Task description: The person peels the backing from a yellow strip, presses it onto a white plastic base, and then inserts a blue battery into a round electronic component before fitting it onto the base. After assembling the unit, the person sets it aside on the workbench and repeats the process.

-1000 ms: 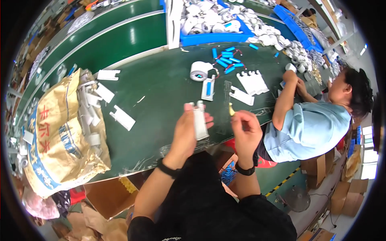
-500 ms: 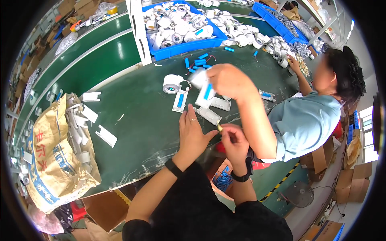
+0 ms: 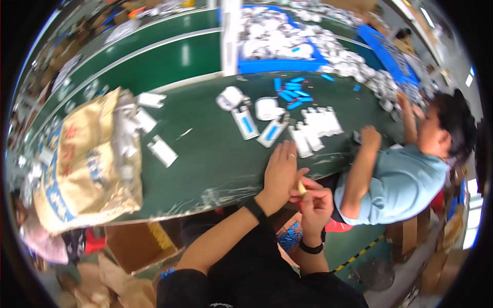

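My right hand (image 3: 316, 203) is closed in a pinch on a small pale-yellow piece (image 3: 301, 188), just off the table's near edge. My left hand (image 3: 280, 174) lies flat beside it, fingers stretched out over the table's edge and its thumb close to the yellow piece. Past my left fingertips, two round white lamp heads (image 3: 268, 108) are joined to narrow white housings (image 3: 245, 123), each with a blue cylindrical battery in it. To their right several white plates (image 3: 322, 121) lie side by side. Loose blue batteries (image 3: 292, 93) with thin wires are heaped behind.
A tan woven sack (image 3: 77, 169) of white parts stands at the left, with loose white plates (image 3: 163, 151) near it. A blue crate (image 3: 280, 65) piled with white parts is at the back. On the right a co-worker in a light-blue shirt (image 3: 400, 185) has a hand (image 3: 370, 138) over the table.
The scene has shifted rightward in view. The co-worker's arm has drawn back from the middle, where a second lamp head with its housing now lies. My hands have come closer together.
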The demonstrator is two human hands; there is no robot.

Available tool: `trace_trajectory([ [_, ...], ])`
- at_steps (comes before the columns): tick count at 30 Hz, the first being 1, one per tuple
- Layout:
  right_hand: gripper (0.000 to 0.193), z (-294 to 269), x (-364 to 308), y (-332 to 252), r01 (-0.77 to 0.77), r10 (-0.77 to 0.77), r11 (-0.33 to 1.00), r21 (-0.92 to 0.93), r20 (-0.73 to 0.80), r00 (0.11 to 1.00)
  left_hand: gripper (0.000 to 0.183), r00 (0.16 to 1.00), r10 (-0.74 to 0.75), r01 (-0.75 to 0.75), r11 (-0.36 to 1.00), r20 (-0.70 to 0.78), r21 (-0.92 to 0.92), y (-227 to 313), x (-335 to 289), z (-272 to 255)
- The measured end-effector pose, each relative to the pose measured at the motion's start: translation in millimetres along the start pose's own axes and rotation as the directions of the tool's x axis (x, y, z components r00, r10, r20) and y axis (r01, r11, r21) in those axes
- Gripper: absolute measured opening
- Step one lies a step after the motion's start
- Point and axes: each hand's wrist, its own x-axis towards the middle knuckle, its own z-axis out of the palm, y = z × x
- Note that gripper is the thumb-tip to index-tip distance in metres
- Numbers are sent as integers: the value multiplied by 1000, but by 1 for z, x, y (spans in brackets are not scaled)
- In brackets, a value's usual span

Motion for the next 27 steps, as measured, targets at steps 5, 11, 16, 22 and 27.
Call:
trace_trajectory([
  [5, 8, 48, 10, -2, -214, 229, 973, -84, 312, 922, 47, 987, -161, 143, 834, 12, -533, -22, -73, -153],
  [11, 16, 156, -47, 38, -479, 329, 877, -15, 746, 579, 23, 896, -337, 272, 932, -290, -241, -55, -194, -213],
  [16, 29, 196, -29, 19, 131, 48, 979, -155, 804, 593, 33, 622, -562, 739, 652, -545, 172, -170, -369, -249],
  [22, 35, 140, 112, 36, 496, -213, 589, -637, 470, 857, 97, 46, -971, 716, -132, -235, 685, -310, -487, -234],
  [27, 74, 136, 191, 87, 584, -267, 401, -706, 520, 812, 55, 412, -839, 610, -37, -356, 791, -338, -540, -237],
])
